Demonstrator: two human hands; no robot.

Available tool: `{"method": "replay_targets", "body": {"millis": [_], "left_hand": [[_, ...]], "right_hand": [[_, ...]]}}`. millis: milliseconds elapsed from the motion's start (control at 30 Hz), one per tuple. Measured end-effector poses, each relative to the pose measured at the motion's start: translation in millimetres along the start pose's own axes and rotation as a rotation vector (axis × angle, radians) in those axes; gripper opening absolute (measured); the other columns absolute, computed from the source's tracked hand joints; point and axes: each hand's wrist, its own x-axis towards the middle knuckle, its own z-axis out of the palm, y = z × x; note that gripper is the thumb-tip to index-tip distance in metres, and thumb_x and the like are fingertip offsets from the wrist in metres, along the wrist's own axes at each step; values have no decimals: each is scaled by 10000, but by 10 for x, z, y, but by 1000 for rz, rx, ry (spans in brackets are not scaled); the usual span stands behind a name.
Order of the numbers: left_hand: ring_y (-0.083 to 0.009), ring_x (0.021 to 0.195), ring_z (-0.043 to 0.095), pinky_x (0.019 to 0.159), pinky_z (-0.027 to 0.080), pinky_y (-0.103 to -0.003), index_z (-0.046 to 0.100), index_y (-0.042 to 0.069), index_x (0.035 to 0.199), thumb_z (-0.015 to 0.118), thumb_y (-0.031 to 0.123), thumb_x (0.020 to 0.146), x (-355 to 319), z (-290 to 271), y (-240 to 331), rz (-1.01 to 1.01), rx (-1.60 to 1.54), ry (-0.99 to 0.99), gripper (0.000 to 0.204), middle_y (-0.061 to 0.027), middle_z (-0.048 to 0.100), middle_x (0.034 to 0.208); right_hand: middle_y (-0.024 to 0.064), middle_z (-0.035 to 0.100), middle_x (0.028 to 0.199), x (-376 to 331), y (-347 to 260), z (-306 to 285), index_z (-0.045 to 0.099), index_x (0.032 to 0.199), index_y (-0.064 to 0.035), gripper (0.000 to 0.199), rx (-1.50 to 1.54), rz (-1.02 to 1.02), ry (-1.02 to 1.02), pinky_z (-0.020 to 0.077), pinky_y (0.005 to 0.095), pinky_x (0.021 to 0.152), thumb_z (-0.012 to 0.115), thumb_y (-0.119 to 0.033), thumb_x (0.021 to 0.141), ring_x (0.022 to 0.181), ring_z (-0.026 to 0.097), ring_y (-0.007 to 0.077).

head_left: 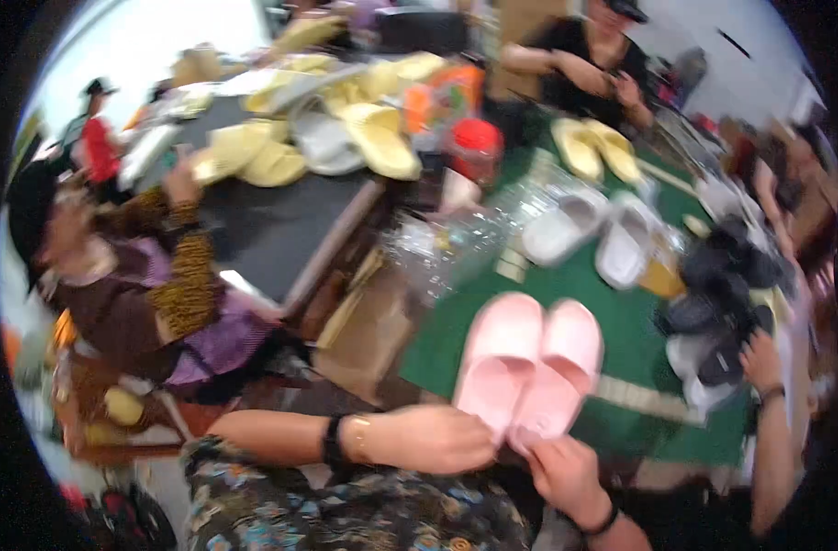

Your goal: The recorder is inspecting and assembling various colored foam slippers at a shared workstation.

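A pair of pale pink slide sandals sits side by side in front of me, toes pointing away, over the near edge of the green tabletop. My left hand [428,439] is closed at the heel of the left pink slide [503,331]. Its fingertips are partly hidden and blurred. With thumb and fingers my right hand [566,476] pinches the heel of the right pink slide [577,338]. Just beyond them lie a white slide [566,226] and a second white slide [626,243].
On the green table [446,342] are yellow slides [595,150], clear plastic wrap [456,241], a red-lidded jar [474,151] and black slides [713,294] near another person's hand [763,363]. A dark table [263,220] at left bears several yellow slides. One person [134,285] sits left, another [589,73] opposite.
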Motion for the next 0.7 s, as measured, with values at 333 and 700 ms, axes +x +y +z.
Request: {"method": "replay_targets", "body": {"millis": [333,700], "left_hand": [[-337,764,629,664,525,-445,550,19,816,558,168,808,-17,295,65,-121,-271,-102,150,-146,602,777],[-247,758,589,669,516,-353,504,43,866,581,166,768,-190,115,-37,-109,-269,-209,175,-83,526,805]], "right_hand": [[191,641,1049,-13,-95,-111,577,1247,-2,378,-54,-5,-321,518,390,785,583,-4,870,929,631,343],[58,597,769,95,-177,9,651,903,-67,210,73,-40,-122,503,346,597,742,-91,715,674,618,241]]}}
